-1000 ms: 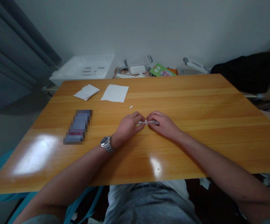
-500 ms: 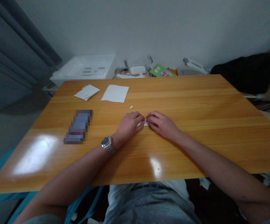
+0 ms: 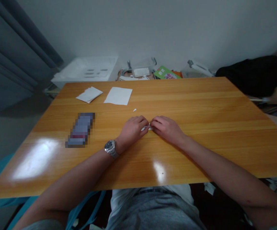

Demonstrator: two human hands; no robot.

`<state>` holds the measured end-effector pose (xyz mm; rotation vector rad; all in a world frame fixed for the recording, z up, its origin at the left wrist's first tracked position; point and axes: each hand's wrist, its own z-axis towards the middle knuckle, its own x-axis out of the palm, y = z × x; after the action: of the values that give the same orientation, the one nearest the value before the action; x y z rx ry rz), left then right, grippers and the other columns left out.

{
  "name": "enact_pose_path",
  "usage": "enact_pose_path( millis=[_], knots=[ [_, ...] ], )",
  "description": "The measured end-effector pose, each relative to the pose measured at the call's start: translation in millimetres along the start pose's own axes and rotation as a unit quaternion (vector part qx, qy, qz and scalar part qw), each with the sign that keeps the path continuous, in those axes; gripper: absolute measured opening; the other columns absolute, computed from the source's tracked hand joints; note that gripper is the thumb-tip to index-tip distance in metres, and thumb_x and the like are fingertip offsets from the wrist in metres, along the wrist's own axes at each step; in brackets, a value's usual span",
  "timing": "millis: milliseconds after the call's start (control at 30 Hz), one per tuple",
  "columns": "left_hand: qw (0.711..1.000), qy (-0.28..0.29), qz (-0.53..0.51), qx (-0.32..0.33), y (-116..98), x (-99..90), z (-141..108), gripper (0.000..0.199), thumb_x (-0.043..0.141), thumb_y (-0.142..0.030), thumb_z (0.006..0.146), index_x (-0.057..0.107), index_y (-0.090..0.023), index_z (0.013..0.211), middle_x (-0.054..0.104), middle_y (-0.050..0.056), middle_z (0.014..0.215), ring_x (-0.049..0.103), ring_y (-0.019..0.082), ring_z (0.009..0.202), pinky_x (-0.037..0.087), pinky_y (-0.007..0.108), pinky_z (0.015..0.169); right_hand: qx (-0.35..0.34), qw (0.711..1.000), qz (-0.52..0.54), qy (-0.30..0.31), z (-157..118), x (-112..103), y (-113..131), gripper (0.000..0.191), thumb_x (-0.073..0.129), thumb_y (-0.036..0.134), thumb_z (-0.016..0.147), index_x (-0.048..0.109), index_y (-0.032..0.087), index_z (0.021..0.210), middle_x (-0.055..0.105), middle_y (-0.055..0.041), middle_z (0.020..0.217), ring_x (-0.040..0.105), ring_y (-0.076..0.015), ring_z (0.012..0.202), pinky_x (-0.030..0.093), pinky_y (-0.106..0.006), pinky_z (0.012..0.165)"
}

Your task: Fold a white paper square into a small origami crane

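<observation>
A small piece of white paper (image 3: 150, 128) lies low over the middle of the wooden table, mostly covered by fingers. My left hand (image 3: 134, 129), with a metal watch (image 3: 110, 147) on its wrist, pinches the paper's left side. From the right, my right hand (image 3: 165, 128) has its fingers closed on the other side of the same piece. The fingertips of both hands nearly meet. Just beyond them is a tiny white scrap (image 3: 134, 110).
Towards the back left of the table (image 3: 200, 105) are a square white sheet (image 3: 118, 96) and some folded paper (image 3: 89, 95). A blurred-out phone-like object (image 3: 80, 130) lies at the left. Behind the table stand a white tray (image 3: 88, 68) and a green booklet (image 3: 165, 73).
Both hands have shifted very slightly toward the body, and the fingers of my right hand are drawn closer together. Less of the small paper shows between them.
</observation>
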<state>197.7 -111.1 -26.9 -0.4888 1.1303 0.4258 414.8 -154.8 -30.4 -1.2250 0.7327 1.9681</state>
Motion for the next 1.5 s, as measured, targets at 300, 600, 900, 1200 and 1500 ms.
enact_pose_path(
  millis=[300,600,900,1200,1500],
  knots=[
    [0.999,0.016,0.038,0.016,-1.6,-4.0,-0.2,0.01,0.061,-0.028,0.099,0.066,-0.019,0.1,0.067,0.006,0.101,0.06,0.023,0.091,0.045,0.036,0.081,-0.002,1.0,0.005,0.008,-0.2,-0.3,5.1,0.013,0.059,0.02,0.101,0.071,0.016,0.101,0.07,-0.0101,0.097,0.062,-0.0235,0.087,0.047,-0.035,0.073],
    [0.999,0.03,0.002,0.028,0.5,-5.0,0.1,0.022,0.053,-0.034,0.105,0.068,-0.018,0.103,0.068,0.008,0.103,0.062,0.022,0.092,0.047,0.036,0.084,0.015,1.0,0.023,-0.004,-1.2,0.1,-1.9,0.015,0.058,0.02,0.101,0.072,0.02,0.098,0.071,-0.0091,0.098,0.062,-0.0242,0.091,0.047,-0.036,0.078],
    [0.998,0.043,0.006,0.05,-1.3,-7.6,-2.9,0.026,0.049,-0.03,0.107,0.071,-0.018,0.113,0.07,0.008,0.114,0.065,0.021,0.097,0.049,0.036,0.087,0.004,0.999,0.035,-0.002,-5.3,-5.7,-12.3,0.022,0.055,0.024,0.103,0.077,0.019,0.099,0.074,-0.0097,0.105,0.063,-0.0247,0.097,0.05,-0.039,0.086],
    [0.998,0.048,0.0,0.037,0.3,-7.5,-5.7,0.034,0.051,-0.04,0.105,0.068,-0.018,0.125,0.069,0.011,0.116,0.063,0.024,0.104,0.049,0.04,0.094,0.015,0.998,0.031,0.046,-11.9,-13.7,-14.1,0.031,0.057,0.035,0.102,0.073,0.023,0.125,0.063,-0.0153,0.132,0.055,-0.0313,0.12,0.049,-0.051,0.103],
    [0.992,0.075,-0.066,0.073,3.2,-15.5,-10.0,0.042,0.049,-0.047,0.105,0.066,-0.022,0.135,0.067,0.011,0.122,0.062,0.025,0.113,0.048,0.041,0.102,0.026,0.996,0.047,0.073,-14.5,-14.3,-24.6,0.04,0.054,0.041,0.104,0.067,0.027,0.139,0.055,-0.0142,0.15,0.049,-0.0331,0.138,0.043,-0.057,0.113]
  ],
)
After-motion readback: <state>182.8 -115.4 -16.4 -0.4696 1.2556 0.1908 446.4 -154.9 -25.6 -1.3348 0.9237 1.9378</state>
